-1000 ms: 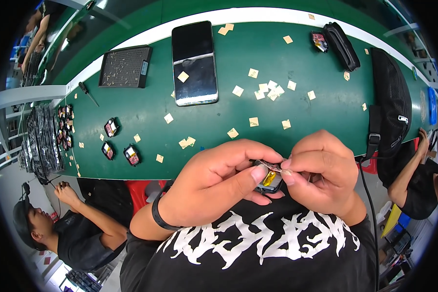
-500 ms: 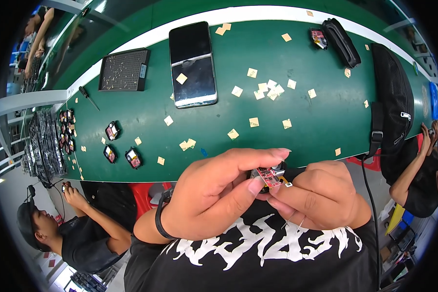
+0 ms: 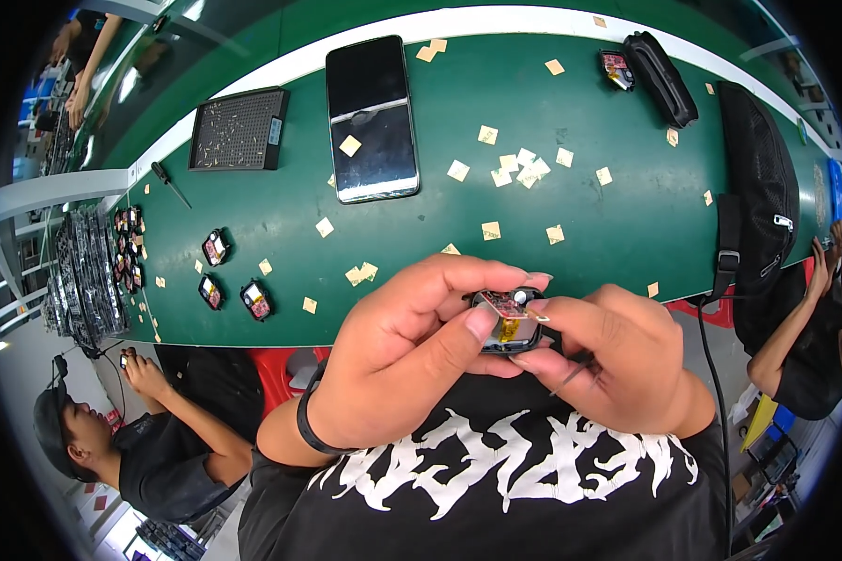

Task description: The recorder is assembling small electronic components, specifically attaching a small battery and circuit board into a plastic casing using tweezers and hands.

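Note:
Close to my chest, over the near table edge, I hold a small black device casing (image 3: 504,348) with rounded corners, like a watch body. A red circuit board (image 3: 505,305) is tilted up out of it, and yellow tape shows inside. My left hand (image 3: 412,351) is closed around its left side, thumb against the board. My right hand (image 3: 617,355) pinches its right side, the index finger by a small flex-cable end (image 3: 539,318) and the thumb at the lower rim. A thin metal tool (image 3: 567,380) sticks out between the right fingers; its full shape is hidden.
Several similar open devices (image 3: 255,300) lie at the left, near a screwdriver (image 3: 170,184) and a black tray of screws (image 3: 237,131). A large phone (image 3: 372,122), scattered adhesive squares (image 3: 531,173), a black case (image 3: 660,79) and a waist bag (image 3: 758,192) lie on the green table. Co-workers sit both sides.
The casing has turned so that its inside with yellow tape shows below the raised board. My right fingers have shifted up along its right edge, and the thin tool has swung upward.

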A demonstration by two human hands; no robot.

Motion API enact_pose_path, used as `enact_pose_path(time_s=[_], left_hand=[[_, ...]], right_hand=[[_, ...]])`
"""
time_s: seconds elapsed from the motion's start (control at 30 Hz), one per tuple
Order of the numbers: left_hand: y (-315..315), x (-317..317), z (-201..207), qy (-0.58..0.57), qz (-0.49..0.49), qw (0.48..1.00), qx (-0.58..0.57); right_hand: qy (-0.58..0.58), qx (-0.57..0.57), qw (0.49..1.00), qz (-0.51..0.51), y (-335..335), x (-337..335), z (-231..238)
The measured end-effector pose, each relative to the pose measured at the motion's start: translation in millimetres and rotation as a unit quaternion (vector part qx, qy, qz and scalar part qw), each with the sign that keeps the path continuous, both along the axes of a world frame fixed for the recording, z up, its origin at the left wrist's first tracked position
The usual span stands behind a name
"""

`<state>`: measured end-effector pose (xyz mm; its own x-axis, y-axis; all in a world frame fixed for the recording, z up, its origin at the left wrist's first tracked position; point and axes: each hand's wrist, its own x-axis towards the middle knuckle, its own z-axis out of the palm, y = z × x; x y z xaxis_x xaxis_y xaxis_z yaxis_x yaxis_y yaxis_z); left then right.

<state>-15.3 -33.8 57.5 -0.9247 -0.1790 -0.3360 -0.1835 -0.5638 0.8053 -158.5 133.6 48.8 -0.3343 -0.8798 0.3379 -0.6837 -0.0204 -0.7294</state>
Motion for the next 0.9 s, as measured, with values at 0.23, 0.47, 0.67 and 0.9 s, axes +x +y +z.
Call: enact_pose_path(time_s=[0.23,0.47,0.67,0.9], left_hand=[[1,1,-7,0.001,0.004,1.000,0.027],[-8,2,-11,-0.017,-0.031,0.996,0.076],[-3,-4,-13,0.063,0.011,0.968,-0.243],[-37,-22,-50,0.159,0.023,0.681,-0.714]], right_hand=[[-0.321,0.082,0.943,0.021,4,-9,-2],[-0.654,0.080,0.749,-0.062,-5,-3,-6],[-0.383,0.005,0.924,0.007,-2,-12,-30],[-0.270,-0.016,0.949,-0.160,-2,-21,-36]])
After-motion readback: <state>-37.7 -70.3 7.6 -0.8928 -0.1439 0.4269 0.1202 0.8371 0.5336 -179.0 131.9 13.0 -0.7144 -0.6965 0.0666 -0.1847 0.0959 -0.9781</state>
